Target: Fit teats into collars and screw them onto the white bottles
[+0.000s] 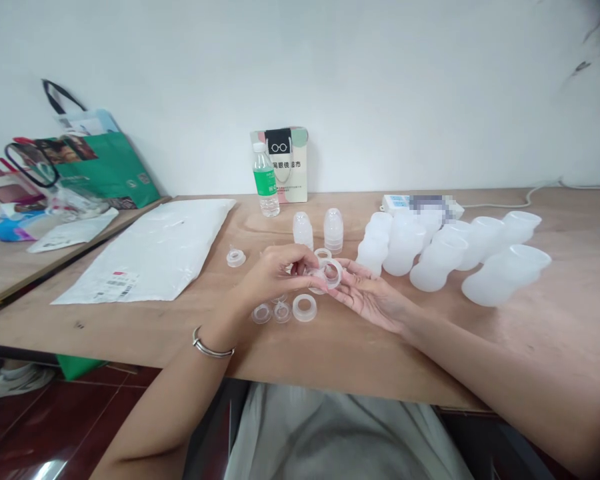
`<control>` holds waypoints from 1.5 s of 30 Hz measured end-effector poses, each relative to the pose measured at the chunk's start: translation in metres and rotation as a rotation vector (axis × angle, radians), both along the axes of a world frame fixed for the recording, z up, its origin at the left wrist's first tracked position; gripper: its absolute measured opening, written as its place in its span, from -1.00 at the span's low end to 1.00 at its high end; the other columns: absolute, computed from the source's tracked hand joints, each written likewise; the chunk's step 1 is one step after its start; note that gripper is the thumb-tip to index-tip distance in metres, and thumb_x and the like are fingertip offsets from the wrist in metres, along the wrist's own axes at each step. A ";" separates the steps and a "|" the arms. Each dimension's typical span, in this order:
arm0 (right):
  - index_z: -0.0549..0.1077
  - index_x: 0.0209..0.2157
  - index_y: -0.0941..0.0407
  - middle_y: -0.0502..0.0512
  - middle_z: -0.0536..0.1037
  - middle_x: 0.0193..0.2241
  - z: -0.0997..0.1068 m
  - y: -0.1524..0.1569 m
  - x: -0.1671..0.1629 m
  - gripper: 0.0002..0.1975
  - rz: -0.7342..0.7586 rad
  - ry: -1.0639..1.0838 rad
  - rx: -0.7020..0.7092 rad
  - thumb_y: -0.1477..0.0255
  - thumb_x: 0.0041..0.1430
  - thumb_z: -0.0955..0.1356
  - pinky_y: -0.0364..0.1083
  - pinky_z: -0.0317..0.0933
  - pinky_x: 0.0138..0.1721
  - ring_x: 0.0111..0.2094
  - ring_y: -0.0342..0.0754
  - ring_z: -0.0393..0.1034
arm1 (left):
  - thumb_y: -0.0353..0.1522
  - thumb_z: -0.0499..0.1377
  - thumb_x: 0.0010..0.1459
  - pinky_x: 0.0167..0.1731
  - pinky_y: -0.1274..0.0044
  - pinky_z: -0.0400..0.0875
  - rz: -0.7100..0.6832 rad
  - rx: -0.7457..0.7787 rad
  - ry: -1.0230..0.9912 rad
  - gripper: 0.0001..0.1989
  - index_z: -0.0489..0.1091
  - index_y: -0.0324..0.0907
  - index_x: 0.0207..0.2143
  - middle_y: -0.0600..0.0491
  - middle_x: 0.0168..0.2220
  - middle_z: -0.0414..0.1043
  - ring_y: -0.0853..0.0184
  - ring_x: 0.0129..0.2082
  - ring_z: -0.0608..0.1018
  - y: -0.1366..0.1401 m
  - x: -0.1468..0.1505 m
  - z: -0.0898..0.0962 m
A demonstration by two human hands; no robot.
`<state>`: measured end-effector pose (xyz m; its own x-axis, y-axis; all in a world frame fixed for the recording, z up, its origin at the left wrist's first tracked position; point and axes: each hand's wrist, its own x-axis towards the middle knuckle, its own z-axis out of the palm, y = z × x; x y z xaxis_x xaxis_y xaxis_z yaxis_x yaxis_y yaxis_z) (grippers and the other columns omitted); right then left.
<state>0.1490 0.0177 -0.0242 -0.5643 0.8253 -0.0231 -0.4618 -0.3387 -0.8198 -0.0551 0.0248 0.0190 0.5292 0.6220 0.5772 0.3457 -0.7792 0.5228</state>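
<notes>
We see smooth, translucent plastic in the held ring (339, 274), cloudy matt plastic in the white bottles (437, 265), wrinkled glossy plastic in the mailer (153, 247), wood on the desk (375, 360), polished metal in the bangle (212, 350), matt cloth over the lap (330, 437) and glossy floor tiles (111, 415).
</notes>
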 end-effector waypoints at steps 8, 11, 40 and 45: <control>0.38 -0.10 0.02 -0.05 0.51 -0.14 -0.004 -0.003 -0.002 -0.63 0.061 0.005 -0.026 0.41 0.00 0.42 -0.13 0.24 0.04 -0.10 -0.20 0.42 | -0.31 0.18 0.09 -0.50 0.62 0.29 0.001 0.236 -0.046 -0.86 0.37 -0.21 -0.44 0.10 -0.50 0.34 0.49 -0.51 0.36 -0.003 0.013 -0.005; 0.40 -0.11 0.05 -0.04 0.52 -0.14 -0.004 -0.003 -0.002 -0.65 0.070 0.037 -0.044 0.43 0.01 0.41 -0.15 0.24 0.04 -0.10 -0.21 0.42 | -0.33 0.20 0.07 -0.41 0.58 0.34 0.056 0.331 -0.046 -0.88 0.36 -0.20 -0.43 0.05 -0.39 0.31 0.45 -0.39 0.40 -0.001 0.012 -0.007; 0.43 -0.49 0.14 -0.09 0.44 -0.52 -0.008 0.002 -0.004 -0.83 -0.068 -0.044 0.184 0.41 -0.12 0.48 -0.27 0.21 -0.44 -0.49 -0.27 0.31 | -0.21 0.25 -0.03 -0.38 0.54 0.32 0.019 0.212 0.068 -0.65 0.28 -0.18 -0.23 0.05 -0.35 0.31 0.38 -0.37 0.38 -0.012 0.023 -0.007; 0.41 -0.53 0.15 -0.09 0.45 -0.53 -0.010 0.004 -0.007 -0.81 -0.082 -0.034 0.216 0.42 -0.13 0.49 -0.27 0.17 -0.44 -0.47 -0.26 0.31 | -0.22 0.24 -0.02 -0.41 0.57 0.30 -0.012 0.228 0.042 -0.67 0.28 -0.20 -0.25 0.07 -0.39 0.30 0.41 -0.40 0.36 -0.015 0.026 -0.006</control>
<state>0.1421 0.0217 -0.0339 -0.4968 0.8563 0.1412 -0.4511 -0.1158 -0.8849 -0.0293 0.0097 0.0131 0.5622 0.4717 0.6793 0.3532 -0.8797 0.3185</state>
